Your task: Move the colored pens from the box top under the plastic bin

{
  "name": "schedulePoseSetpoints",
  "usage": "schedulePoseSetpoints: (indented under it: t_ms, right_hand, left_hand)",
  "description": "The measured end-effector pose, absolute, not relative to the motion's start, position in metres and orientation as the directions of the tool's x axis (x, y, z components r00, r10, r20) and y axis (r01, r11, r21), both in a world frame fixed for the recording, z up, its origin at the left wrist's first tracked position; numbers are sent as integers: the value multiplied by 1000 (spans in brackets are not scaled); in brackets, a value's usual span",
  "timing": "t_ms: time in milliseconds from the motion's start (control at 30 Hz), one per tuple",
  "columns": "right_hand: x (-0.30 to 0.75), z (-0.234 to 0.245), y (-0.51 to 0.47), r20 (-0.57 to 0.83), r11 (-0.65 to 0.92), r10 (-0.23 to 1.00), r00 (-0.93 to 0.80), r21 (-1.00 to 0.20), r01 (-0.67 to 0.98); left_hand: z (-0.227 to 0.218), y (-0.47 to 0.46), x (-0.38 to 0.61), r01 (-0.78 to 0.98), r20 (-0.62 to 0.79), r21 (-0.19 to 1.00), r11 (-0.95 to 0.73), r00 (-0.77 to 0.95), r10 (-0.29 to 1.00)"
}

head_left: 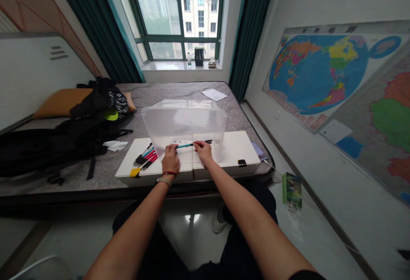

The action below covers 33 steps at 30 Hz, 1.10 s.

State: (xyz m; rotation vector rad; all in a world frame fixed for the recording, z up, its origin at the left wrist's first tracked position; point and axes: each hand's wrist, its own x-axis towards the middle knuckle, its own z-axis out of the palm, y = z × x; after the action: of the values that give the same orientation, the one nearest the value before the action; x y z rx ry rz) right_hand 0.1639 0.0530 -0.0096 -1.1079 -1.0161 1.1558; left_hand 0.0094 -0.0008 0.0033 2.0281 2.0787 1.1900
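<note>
A blue pen [185,146] is stretched level between my two hands, above the white boxes. My left hand [171,160] has its fingers closed on the pen's left end. At the dark right end, the fingertips of my right hand [203,153] pinch the pen. Just beyond those fingers shows a black pen [209,141]; whether it lies down or is held I cannot tell. Several red, black and blue pens [146,156] lie in a loose pile left of my left hand. Behind both hands stands a large clear plastic bin [182,120].
Two white boxes [238,147] side by side form the work surface on a grey mattress [179,90]. Dark bags [96,105] and a tissue [115,145] are at left. A phone [259,151] with a cable lies right. White paper [214,94] rests behind the bin.
</note>
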Motion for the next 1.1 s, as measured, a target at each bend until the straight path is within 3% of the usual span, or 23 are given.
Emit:
schedulePoseSetpoints:
  t_ms: [233, 633, 1100]
  right_hand:
    - [165, -9, 51, 26, 51, 994, 108, -972, -229]
    - [167, -3, 49, 20, 27, 999, 31, -975, -223]
    - [165, -11, 53, 20, 31, 998, 64, -985, -172]
  left_hand:
    - [2, 0, 9, 855, 492, 501, -131, -157, 857]
    - [3, -1, 10, 854, 485, 506, -121, -166, 859]
    - [4, -1, 10, 852, 491, 507, -133, -159, 857]
